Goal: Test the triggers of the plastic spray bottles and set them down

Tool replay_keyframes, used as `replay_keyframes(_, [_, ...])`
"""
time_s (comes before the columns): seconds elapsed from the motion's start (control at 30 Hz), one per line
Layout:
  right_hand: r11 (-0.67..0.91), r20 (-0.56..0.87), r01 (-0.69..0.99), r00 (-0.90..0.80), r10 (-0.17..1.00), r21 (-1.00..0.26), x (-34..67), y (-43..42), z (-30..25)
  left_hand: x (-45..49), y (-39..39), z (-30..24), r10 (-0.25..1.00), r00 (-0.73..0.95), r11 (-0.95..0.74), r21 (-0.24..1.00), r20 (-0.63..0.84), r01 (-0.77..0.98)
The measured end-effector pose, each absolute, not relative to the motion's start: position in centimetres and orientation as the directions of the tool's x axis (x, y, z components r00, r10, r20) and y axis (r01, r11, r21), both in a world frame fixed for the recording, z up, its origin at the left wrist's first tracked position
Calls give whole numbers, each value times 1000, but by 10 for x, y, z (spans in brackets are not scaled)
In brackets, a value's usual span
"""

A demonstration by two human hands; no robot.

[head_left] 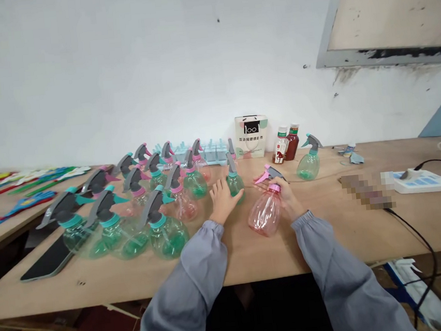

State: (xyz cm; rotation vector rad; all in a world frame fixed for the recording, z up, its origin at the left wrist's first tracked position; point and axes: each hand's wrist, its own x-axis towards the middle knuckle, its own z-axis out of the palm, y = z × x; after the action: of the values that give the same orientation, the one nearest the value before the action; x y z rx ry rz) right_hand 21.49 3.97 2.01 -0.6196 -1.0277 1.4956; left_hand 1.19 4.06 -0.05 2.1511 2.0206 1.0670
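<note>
My right hand (287,196) is closed round the neck of a pink spray bottle (265,213) with a grey and pink trigger head, tilted over the wooden table (252,256). My left hand (223,198) reaches forward with fingers spread and touches a small green spray bottle (234,181) that stands upright with a grey head. To the left stand several green and pink spray bottles (160,228) in rows. Both arms wear grey sleeves.
A lone green spray bottle (309,161) stands at the back right beside two drink bottles (286,143) and a white box (251,136). A phone (48,261) lies at the left. A power strip (417,181) and black cable (418,235) lie right. Colourful strips (19,185) cover the far-left table.
</note>
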Motion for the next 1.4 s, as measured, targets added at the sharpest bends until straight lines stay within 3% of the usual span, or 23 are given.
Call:
replay_keyframes(0.23, [38, 129, -469, -163, 978, -882, 206, 28, 29, -21, 16, -8, 892, -37, -227, 517, 450, 826])
replay_keyframes(0.47, [217, 311, -440, -154, 938, -871, 203, 21, 34, -22, 17, -11, 866, -9, -302, 537, 500, 787])
replay_keyframes(0.63, [174, 245, -343, -175, 954, -923, 199, 17, 36, -22, 17, -12, 860, -3, -310, 528, 510, 791])
replay_keyframes(0.83, [262, 336, -424, -109, 936, -867, 196, 4, 46, -22, 16, -10, 862, 14, -325, 531, 507, 782])
replay_keyframes(1.0, [157, 237, -405, -155, 959, -901, 194, 4, 45, -22, 17, -11, 857, 15, -334, 532, 516, 778])
replay_keyframes(1.2, [274, 350, -454, -89, 933, -848, 196, 7, 47, -21, 17, -11, 858, 22, -339, 534, 513, 774])
replay_keyframes(1.4, [218, 285, -430, -97, 954, -876, 199, 10, 48, -22, 18, -12, 854, 32, -355, 537, 519, 765])
